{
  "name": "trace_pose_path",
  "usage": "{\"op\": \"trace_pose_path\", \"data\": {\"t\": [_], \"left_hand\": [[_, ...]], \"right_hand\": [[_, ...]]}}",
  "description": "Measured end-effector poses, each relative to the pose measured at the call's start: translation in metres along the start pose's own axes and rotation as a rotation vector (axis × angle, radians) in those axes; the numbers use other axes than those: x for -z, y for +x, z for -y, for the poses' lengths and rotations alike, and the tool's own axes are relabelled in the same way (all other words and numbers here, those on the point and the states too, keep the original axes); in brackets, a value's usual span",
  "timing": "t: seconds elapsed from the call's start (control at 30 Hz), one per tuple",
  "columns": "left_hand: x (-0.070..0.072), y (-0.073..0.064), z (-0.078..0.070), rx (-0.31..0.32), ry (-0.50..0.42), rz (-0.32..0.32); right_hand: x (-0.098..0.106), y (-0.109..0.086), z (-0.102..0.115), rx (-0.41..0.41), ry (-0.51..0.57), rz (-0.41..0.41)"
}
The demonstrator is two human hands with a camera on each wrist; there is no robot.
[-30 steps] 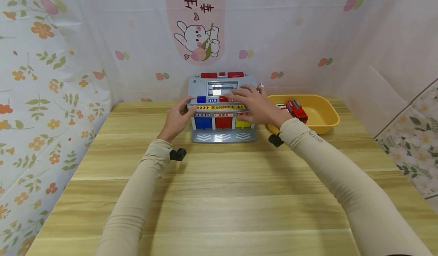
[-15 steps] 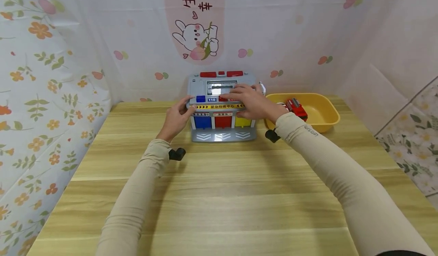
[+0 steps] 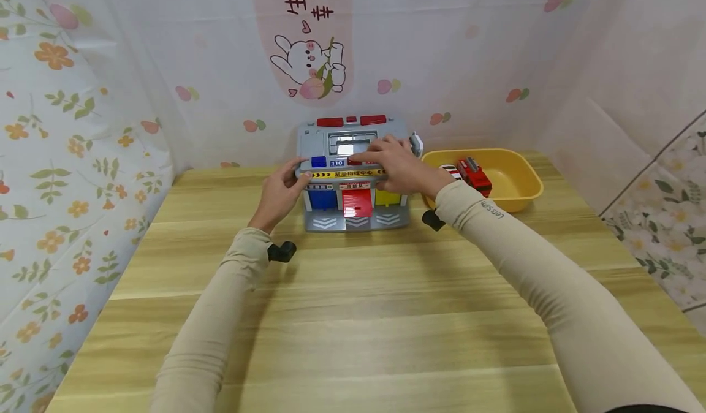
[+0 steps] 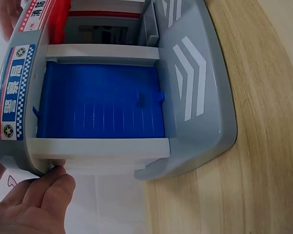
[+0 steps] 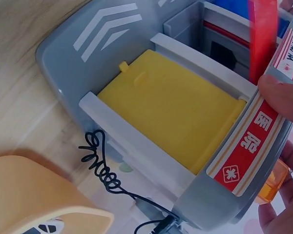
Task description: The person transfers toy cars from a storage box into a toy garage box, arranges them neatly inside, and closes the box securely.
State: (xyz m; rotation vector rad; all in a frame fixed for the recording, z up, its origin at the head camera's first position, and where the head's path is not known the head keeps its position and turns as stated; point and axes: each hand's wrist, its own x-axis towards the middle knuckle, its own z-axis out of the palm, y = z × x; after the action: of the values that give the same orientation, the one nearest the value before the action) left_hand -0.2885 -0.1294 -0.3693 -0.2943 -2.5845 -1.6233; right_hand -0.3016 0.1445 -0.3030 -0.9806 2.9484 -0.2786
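Note:
A grey toy emergency-station garage stands at the back of the table. Its blue door and yellow door are down, while the red middle door is swung outward, baring the dark bay behind it. My left hand grips the left end of the roof edge, thumb in front. At the right, my right hand holds the roof edge, thumb on the front and fingers over the top by the red button. Those fingers partly hide the button.
Right of the garage sits a yellow bin holding a red toy truck and a white-and-red toy vehicle. A coiled black cord hangs at the garage's right side. A patterned cloth backs the wooden table.
The red middle door has swung open. My right hand has shifted slightly left, its fingers more bent over the red button. My left hand keeps its hold on the garage.

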Motion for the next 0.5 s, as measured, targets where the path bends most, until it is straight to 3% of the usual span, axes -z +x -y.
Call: {"op": "trace_pose_path", "data": {"t": [0.5], "left_hand": [[-0.0001,0.0026,0.0015,-0.006,-0.042,0.008]], "right_hand": [[0.0034,-0.0006,0.0003,-0.003,-0.053,0.005]]}}
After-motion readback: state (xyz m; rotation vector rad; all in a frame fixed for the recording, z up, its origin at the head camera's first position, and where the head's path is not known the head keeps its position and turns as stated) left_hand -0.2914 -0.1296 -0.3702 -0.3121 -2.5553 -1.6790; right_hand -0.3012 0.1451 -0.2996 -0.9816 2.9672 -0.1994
